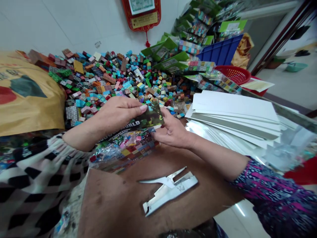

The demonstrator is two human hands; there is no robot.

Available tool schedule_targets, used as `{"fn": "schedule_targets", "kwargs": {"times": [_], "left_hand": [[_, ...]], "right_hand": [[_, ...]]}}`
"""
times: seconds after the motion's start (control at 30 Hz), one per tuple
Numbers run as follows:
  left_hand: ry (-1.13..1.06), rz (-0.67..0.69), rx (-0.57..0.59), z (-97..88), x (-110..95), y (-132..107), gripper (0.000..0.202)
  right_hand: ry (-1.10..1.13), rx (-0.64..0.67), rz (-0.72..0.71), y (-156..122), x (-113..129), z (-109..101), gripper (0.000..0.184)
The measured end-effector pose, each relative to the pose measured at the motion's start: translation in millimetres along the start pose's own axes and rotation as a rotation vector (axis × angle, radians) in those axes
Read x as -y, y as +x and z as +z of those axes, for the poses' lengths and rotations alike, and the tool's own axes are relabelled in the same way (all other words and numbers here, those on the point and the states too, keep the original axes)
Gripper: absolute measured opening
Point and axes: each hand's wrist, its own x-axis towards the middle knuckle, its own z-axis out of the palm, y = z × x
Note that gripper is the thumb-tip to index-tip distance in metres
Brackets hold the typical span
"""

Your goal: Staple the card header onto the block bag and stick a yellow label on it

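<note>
My left hand (pixel 116 114) is closed with its fingers pressed over a dark green printed header card (pixel 148 118). My right hand (pixel 173 132) pinches the same card at its right end from below. The card sits on top of a clear plastic bag of small coloured blocks (pixel 128 150), which rests on a brown board (pixel 119 201) in front of me. A metal stapler (pixel 169 191) lies on the board, nearer to me than both hands.
A big heap of small coloured blocks (pixel 111 79) covers the floor behind. A stack of white cardboard sheets (pixel 235 115) lies to the right. Finished green-headed packs (pixel 170 56), a blue bin (pixel 220 51), a red basket (pixel 234 74) and a yellow sack (pixel 27 96) stand around.
</note>
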Motion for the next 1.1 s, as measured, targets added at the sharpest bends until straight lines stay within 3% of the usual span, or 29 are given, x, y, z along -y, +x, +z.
{"fn": "schedule_targets", "kwargs": {"times": [0.37, 0.47, 0.67, 0.87, 1.1], "left_hand": [[-0.016, -0.026, -0.002, -0.4, -6, -1, 0.037], [-0.043, -0.013, -0.042, -0.1, -3, -2, 0.035], [-0.089, -0.009, -0.094, -0.7, 5, -2, 0.035], [0.011, -0.018, -0.063, -2.4, 0, -2, 0.035], [0.051, -0.024, -0.064, -1.1, -2, -1, 0.036]], "right_hand": [[-0.100, 0.114, 0.056, -1, 14, -18, 0.014], [-0.053, 0.088, 0.000, 0, 16, -19, 0.013], [0.044, -0.098, -0.075, 5, 13, -8, 0.020], [-0.139, -0.049, -0.163, 8, 7, -6, 0.032], [-0.175, 0.009, -0.163, 4, 6, -9, 0.023]]}}
